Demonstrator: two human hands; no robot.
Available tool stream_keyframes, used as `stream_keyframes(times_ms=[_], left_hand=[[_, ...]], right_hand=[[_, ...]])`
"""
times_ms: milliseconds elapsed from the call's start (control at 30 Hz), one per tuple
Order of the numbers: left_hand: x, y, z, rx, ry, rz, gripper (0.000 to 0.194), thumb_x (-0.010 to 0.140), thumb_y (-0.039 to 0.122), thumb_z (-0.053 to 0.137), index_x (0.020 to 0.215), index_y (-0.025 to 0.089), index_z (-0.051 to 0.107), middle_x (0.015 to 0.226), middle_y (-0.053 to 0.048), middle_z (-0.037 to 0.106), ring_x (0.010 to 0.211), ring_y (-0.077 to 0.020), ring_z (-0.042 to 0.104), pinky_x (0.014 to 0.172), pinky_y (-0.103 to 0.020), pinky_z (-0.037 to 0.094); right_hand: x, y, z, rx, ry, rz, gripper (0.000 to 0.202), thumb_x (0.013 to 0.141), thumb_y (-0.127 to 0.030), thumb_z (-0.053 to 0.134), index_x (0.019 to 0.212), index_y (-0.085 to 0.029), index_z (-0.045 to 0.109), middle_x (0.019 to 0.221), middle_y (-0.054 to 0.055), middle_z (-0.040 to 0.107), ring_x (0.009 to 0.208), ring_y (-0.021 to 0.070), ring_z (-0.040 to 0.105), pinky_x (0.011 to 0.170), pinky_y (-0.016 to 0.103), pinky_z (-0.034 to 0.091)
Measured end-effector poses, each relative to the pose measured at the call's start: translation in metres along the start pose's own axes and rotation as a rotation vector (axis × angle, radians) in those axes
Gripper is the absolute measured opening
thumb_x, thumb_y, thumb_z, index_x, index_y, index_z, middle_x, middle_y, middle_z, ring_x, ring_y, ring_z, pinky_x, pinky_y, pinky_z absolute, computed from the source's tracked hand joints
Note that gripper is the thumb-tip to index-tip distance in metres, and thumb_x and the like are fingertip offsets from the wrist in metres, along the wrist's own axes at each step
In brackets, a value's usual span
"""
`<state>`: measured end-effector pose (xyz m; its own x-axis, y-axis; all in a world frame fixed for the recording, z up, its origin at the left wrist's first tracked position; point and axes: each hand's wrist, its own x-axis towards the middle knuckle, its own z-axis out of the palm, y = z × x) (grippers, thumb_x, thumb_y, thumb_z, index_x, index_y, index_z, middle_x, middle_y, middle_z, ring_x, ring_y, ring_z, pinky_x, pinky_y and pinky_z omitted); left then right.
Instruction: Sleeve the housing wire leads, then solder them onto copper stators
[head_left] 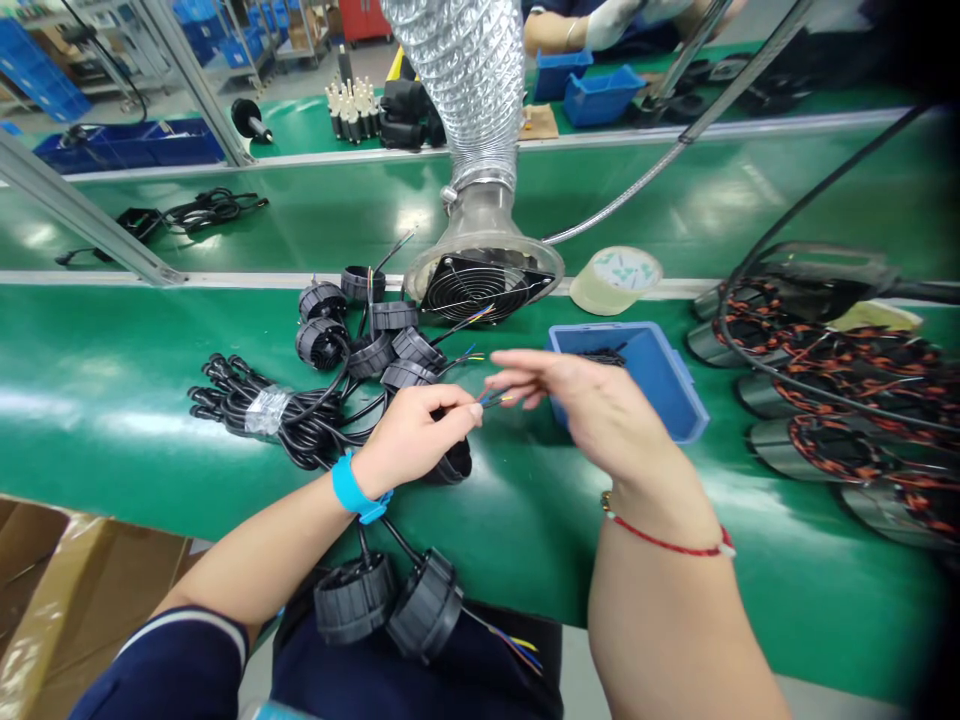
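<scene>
The left hand pinches together on the thin coloured wire ends of a black ribbed round cable connector, which lies on the green bench mat under that hand, near its front edge. The right hand meets the same wire tips, thumb and fingers closed lightly on them. Two similar black connectors hang over the front edge into the person's lap, perhaps already handled. Toward the mat's middle, a heap of further connectors with a banded bundle of black cables looks untouched, so most work seems left. A blue plastic bin sits just right of the hands, copper-wound stators beyond it at the right edge.
</scene>
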<state>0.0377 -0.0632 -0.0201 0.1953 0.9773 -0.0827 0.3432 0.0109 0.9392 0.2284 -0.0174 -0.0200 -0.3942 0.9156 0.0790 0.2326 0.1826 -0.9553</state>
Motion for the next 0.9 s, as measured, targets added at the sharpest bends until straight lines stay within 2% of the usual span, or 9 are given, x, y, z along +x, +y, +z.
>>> stream_keyframes(times_ms=[67,133,167,233,333,533,733,800,900], left_hand=[[0.0,0.0,0.0,0.01,-0.001,-0.003,0.025,0.083,0.028,0.053,0.065,0.014,0.062,0.058,0.003,0.056,0.057,-0.0084,0.048,0.056,-0.02,0.037],[0.0,0.001,-0.001,0.023,-0.002,-0.001,0.025,0.083,0.029,0.053,0.064,0.014,0.062,0.058,0.002,0.055,0.057,-0.0087,0.047,0.056,-0.02,0.037],[0.0,0.001,-0.001,0.027,-0.004,0.001,0.025,0.083,0.029,0.053,0.064,0.014,0.062,0.058,0.002,0.055,0.057,-0.0087,0.047,0.056,-0.02,0.037],[0.001,0.0,-0.001,0.03,-0.003,0.005,0.025,0.083,0.029,0.053,0.065,0.014,0.062,0.058,0.002,0.055,0.058,-0.0089,0.047,0.057,-0.02,0.037],[0.001,-0.001,-0.001,0.034,-0.005,0.007,0.025,0.084,0.03,0.053,0.066,0.014,0.063,0.059,0.002,0.056,0.059,-0.0091,0.048,0.057,-0.02,0.037],[0.0,-0.002,0.0,0.041,-0.006,0.034,0.025,0.084,0.028,0.053,0.065,0.014,0.061,0.06,0.003,0.056,0.059,-0.0087,0.048,0.059,-0.02,0.038],[0.0,-0.002,0.001,0.056,-0.013,0.038,0.027,0.084,0.028,0.052,0.063,0.014,0.059,0.06,0.003,0.055,0.059,-0.0086,0.047,0.058,-0.02,0.037],[0.0,-0.002,0.001,0.06,-0.02,0.041,0.027,0.085,0.028,0.052,0.063,0.014,0.059,0.06,0.003,0.055,0.059,-0.0085,0.047,0.058,-0.02,0.036],[0.0,-0.003,0.002,0.07,-0.031,0.041,0.027,0.085,0.029,0.051,0.063,0.014,0.058,0.06,0.003,0.055,0.059,-0.0085,0.047,0.057,-0.02,0.035]], right_hand=[[0.004,0.016,-0.013,-0.115,0.226,0.094,0.044,0.092,-0.052,0.041,0.109,-0.02,0.067,0.096,0.009,0.072,0.079,0.0202,0.067,0.069,0.033,0.053],[0.009,0.037,-0.027,-0.464,0.404,0.21,0.033,0.087,-0.039,0.051,0.107,-0.018,0.067,0.099,0.011,0.07,0.088,0.0248,0.066,0.08,0.039,0.051],[0.011,0.048,-0.033,-0.645,0.404,0.26,0.031,0.084,-0.032,0.054,0.106,-0.016,0.068,0.102,0.014,0.069,0.094,0.0284,0.065,0.086,0.043,0.049],[0.015,0.065,-0.042,-0.864,0.29,0.296,0.032,0.08,-0.025,0.056,0.107,-0.013,0.068,0.108,0.018,0.066,0.103,0.0322,0.061,0.093,0.046,0.045],[0.018,0.077,-0.043,-0.908,0.206,0.324,0.029,0.081,-0.023,0.053,0.104,-0.015,0.069,0.106,0.016,0.066,0.099,0.0294,0.062,0.089,0.042,0.046],[0.02,0.071,-0.042,-0.697,0.337,0.435,0.014,0.077,-0.028,0.056,0.079,-0.021,0.067,0.081,0.006,0.07,0.073,0.0217,0.062,0.068,0.034,0.044],[0.017,0.058,-0.046,-0.294,0.583,0.28,0.014,0.072,-0.034,0.063,0.073,-0.021,0.066,0.069,0.001,0.065,0.065,0.0163,0.057,0.065,0.031,0.044],[0.016,0.048,-0.041,-0.072,0.567,0.215,0.014,0.07,-0.034,0.067,0.073,-0.021,0.065,0.068,-0.001,0.064,0.064,0.0142,0.058,0.066,0.029,0.046],[0.014,0.031,-0.027,0.258,0.436,0.148,0.019,0.067,-0.036,0.073,0.075,-0.02,0.064,0.07,-0.001,0.066,0.062,0.0116,0.061,0.063,0.025,0.05]])
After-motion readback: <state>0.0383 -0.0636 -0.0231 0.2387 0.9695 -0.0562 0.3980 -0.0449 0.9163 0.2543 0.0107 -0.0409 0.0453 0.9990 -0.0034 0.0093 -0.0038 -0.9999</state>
